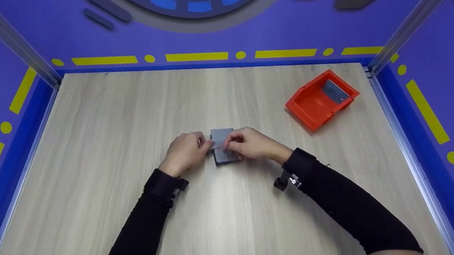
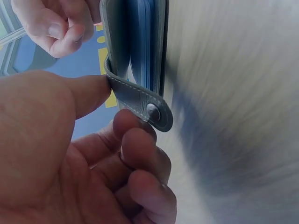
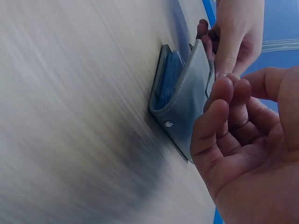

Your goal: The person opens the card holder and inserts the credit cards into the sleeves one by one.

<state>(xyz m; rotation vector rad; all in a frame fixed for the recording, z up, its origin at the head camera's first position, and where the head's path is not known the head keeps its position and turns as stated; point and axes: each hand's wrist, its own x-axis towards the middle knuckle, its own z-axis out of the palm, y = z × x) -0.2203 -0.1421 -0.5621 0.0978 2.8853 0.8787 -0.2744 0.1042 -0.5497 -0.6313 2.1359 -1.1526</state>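
Note:
A grey wallet (image 1: 221,134) with a snap strap lies on the table between both hands. My left hand (image 1: 185,149) pinches the strap (image 2: 133,94) at the wallet's left side, thumb on one face and fingers under the other. A round metal snap (image 2: 153,112) shows near the strap's tip. Between the covers, parted at the edge, are thin bluish sleeves (image 2: 143,46). Over the wallet's right part is my right hand (image 1: 254,142), its fingers curled and the tips drawn together, with nothing visible between them. The right wrist view shows a small metal stud (image 3: 168,123) on the cover.
An orange bin (image 1: 310,109) stands on the table at the back right, with a flat grey piece (image 1: 334,91) inside against its wall. Blue-purple panels (image 1: 202,42) with yellow marks enclose the back and sides of the wooden table (image 1: 129,105).

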